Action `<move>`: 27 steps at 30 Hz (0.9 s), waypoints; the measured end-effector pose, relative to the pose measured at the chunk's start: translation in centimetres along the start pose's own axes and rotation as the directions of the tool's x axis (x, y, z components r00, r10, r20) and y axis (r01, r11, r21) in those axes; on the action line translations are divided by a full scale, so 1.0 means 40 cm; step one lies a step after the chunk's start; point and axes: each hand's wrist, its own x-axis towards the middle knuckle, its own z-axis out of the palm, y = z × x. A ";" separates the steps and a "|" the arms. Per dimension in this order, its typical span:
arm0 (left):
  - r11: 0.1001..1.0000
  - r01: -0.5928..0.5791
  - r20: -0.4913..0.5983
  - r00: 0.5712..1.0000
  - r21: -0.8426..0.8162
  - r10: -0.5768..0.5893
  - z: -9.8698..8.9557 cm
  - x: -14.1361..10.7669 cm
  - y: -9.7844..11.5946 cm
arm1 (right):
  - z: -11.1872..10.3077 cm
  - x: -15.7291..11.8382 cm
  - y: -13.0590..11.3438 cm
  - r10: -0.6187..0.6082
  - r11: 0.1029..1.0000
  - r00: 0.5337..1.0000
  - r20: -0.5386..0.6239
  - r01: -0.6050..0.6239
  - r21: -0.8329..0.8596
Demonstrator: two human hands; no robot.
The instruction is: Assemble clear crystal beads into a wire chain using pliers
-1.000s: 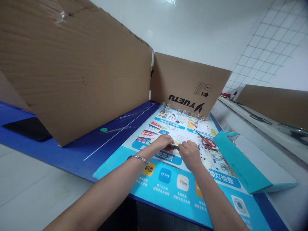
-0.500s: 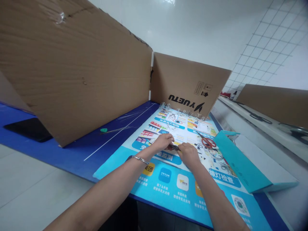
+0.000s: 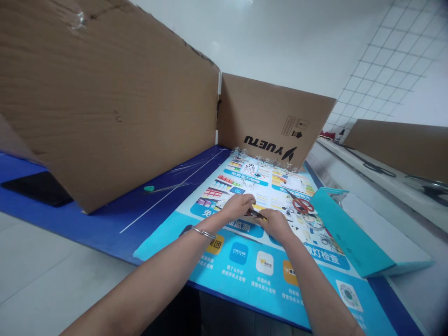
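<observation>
Both hands meet over a printed blue-and-white poster sheet (image 3: 280, 266) lying on a blue table. My left hand (image 3: 238, 208), with a metal bangle (image 3: 204, 232) on its wrist, pinches one end of a small dark object (image 3: 255, 213). My right hand (image 3: 275, 224) grips the other end, and the fingers hide most of the object, so I cannot tell what it is. Red-handled scissors (image 3: 302, 205) lie on the sheet just beyond my right hand.
A teal-and-white folded carton (image 3: 350, 233) lies on the right of the sheet. Cardboard panels (image 3: 105, 102) stand behind and left. A black tablet or phone (image 3: 38, 188) and a green-tipped thin tool (image 3: 150, 188) lie on the blue table. Shredded clear plastic edges the sheet's far side.
My hands have drawn slightly closer around the dark object. The whole view has shifted and tilted a little.
</observation>
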 end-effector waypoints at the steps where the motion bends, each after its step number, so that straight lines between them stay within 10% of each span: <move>1: 1.000 -0.008 0.003 1.000 0.012 0.008 0.000 -0.001 0.002 | -0.002 0.001 0.003 -0.004 1.000 1.000 0.016 0.004 0.018; 27: 0.988 0.088 -0.028 0.995 -0.130 -0.092 0.022 0.040 -0.048 | 0.003 0.006 0.045 0.104 0.990 0.993 -0.054 -0.098 0.098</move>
